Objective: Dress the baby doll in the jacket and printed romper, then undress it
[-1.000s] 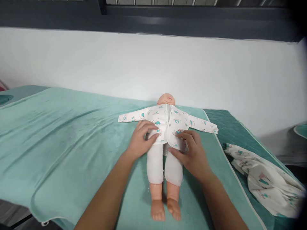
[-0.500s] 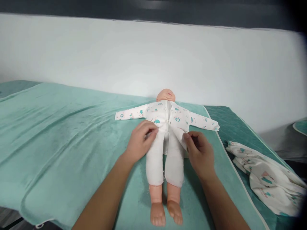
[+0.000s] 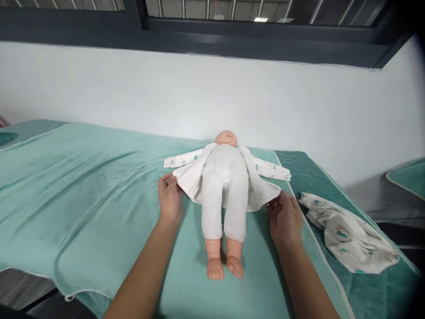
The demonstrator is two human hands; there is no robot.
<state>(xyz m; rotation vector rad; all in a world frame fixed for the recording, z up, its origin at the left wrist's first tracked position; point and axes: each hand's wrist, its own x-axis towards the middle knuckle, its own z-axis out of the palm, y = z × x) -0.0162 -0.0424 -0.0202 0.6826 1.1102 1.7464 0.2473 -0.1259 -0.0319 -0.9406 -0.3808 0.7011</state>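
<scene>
A baby doll [image 3: 226,170] lies on its back on a green sheet, head toward the wall, its cloth body and legs uncovered. Its arms are in the sleeves of a white printed shirt [image 3: 270,169], whose front is spread apart with the plain inner side showing. My left hand [image 3: 170,195] pinches the corner of the left front panel. The corner of the right panel is between the fingers of my right hand [image 3: 284,212].
Crumpled white printed clothing [image 3: 352,235] lies on the darker green quilted cover [image 3: 368,288] at the right. Behind the bed stand a white wall [image 3: 133,88] and a dark window frame [image 3: 232,40].
Both hands have moved outward, away from the doll, and the shirt's front panels are now folded open to the sides. The view has tilted up, showing more of the window.
</scene>
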